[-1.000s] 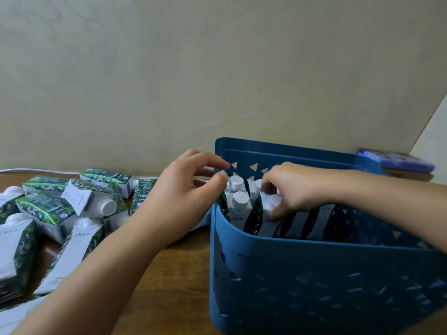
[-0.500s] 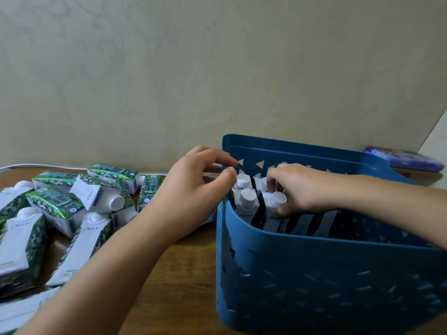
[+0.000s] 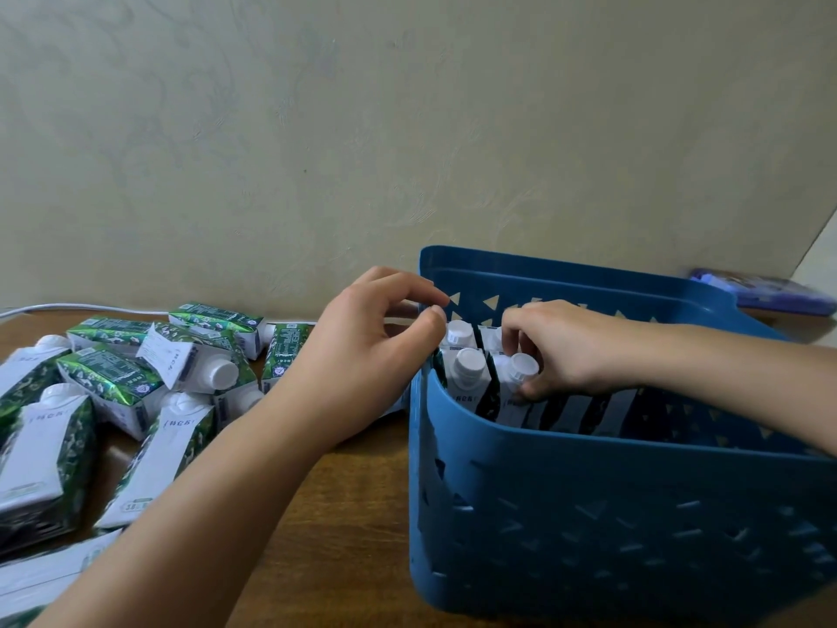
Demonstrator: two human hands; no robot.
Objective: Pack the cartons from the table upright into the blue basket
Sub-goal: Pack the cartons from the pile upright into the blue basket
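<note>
A blue basket [image 3: 611, 514] stands on the wooden table at the right. Several green-and-white cartons with white caps stand upright in its left end [image 3: 469, 378]. My right hand [image 3: 561, 351] reaches into the basket, fingers closed around the top of one capped carton [image 3: 516, 383]. My left hand [image 3: 362, 355] rests against the basket's left rim, thumb and forefinger pinched at that edge. Whether they grip the rim is unclear. A pile of cartons [image 3: 136, 392] lies on its sides on the table at the left.
A beige wall runs close behind the table. A white cable [image 3: 68, 308] lies along the wall at the left. A purple flat object [image 3: 765, 292] sits behind the basket at the right. Bare wood table [image 3: 353, 514] shows between pile and basket.
The view has shifted slightly, so the basket sits a little further right. Both hands stay at the basket; my right hand remains on the same carton top.
</note>
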